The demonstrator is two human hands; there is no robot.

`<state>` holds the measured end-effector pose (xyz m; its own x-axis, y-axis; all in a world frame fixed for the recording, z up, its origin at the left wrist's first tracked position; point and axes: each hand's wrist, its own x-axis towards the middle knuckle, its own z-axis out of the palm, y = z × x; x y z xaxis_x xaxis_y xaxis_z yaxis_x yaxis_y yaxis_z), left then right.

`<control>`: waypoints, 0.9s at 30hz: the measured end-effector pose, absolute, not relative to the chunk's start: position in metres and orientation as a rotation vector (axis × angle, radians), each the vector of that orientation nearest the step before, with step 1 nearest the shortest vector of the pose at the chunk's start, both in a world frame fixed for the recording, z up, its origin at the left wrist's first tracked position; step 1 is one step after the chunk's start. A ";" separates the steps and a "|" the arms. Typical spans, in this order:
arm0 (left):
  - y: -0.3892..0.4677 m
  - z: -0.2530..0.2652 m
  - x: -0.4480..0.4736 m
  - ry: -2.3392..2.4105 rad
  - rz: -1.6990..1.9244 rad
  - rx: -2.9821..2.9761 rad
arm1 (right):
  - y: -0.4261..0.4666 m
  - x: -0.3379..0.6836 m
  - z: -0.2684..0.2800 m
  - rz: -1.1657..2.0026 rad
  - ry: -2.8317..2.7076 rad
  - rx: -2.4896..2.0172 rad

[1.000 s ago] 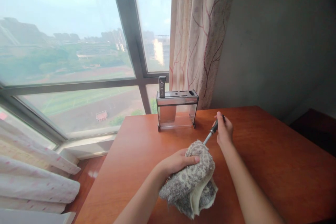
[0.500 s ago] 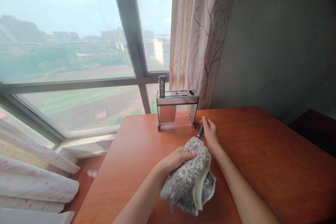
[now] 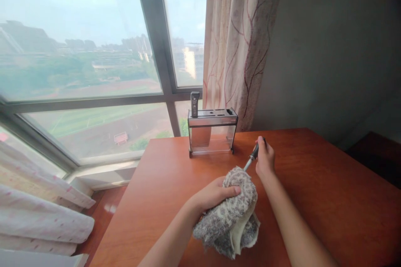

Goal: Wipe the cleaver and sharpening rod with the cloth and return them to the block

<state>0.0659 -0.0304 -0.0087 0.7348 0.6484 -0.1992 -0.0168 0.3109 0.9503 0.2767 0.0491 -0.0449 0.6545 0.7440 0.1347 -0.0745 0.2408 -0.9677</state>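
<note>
My left hand (image 3: 216,194) is closed around a fluffy grey-and-white cloth (image 3: 224,225), its thumb pressed on top and the loose folds hanging toward me. In my right hand (image 3: 265,156) is the black handle of a tool with a narrow metal shaft (image 3: 248,164). The shaft slants down into the upper end of the cloth, which hides the rest, so whether it is a blade or a rod I cannot tell. Beyond both hands stands a clear-sided knife block (image 3: 213,119) with a slotted metal top. One metal-handled knife (image 3: 194,105) sits upright in its left end.
The reddish-brown wooden table (image 3: 313,183) spreads under my hands, its left edge dropping toward the floor. Behind the block are a large window (image 3: 94,71) and a patterned curtain (image 3: 241,41). A dark piece of furniture (image 3: 376,154) is at the right.
My right hand has moved right and away from the cloth, drawing the handle outward so that a length of metal shaft now shows. My left hand and the cloth shifted slightly right.
</note>
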 end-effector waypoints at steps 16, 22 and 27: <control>0.004 0.000 0.026 1.129 1.261 1.148 | 0.045 0.291 -0.032 0.638 -0.502 -1.120; 0.008 0.007 0.013 1.187 1.542 0.823 | 0.023 0.277 -0.024 0.825 -0.705 -0.969; 0.015 0.003 0.008 1.101 1.877 0.466 | 0.001 0.268 -0.026 1.078 -1.005 -0.945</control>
<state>0.0085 0.0151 0.0032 -0.5381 0.8359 -0.1082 -0.5024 -0.2150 0.8375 0.2685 0.0009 -0.0259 0.1641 0.9712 0.1730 -0.2402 0.2094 -0.9479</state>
